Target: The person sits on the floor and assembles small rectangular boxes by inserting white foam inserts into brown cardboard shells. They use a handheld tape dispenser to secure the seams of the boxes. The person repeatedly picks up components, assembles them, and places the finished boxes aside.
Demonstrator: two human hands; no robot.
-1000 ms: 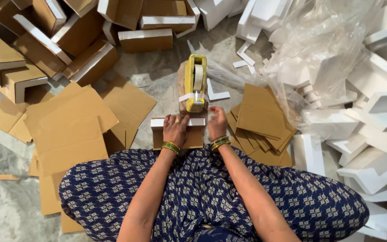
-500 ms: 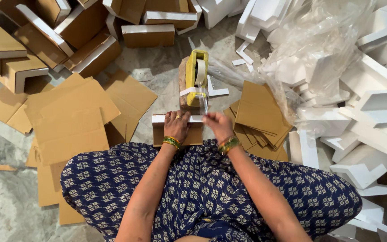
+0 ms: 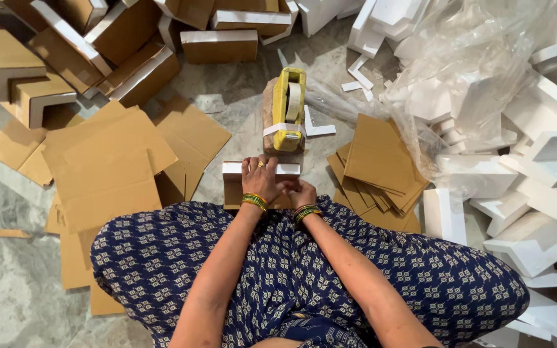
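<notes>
The right hand [image 3: 302, 193] has dropped beside the left hand [image 3: 262, 177]; both now press the small box [image 3: 234, 183], maybe gripping it. Yellow tape holder [image 3: 287, 109] sits above, on grey stone floor [image 3: 8, 270].
</notes>
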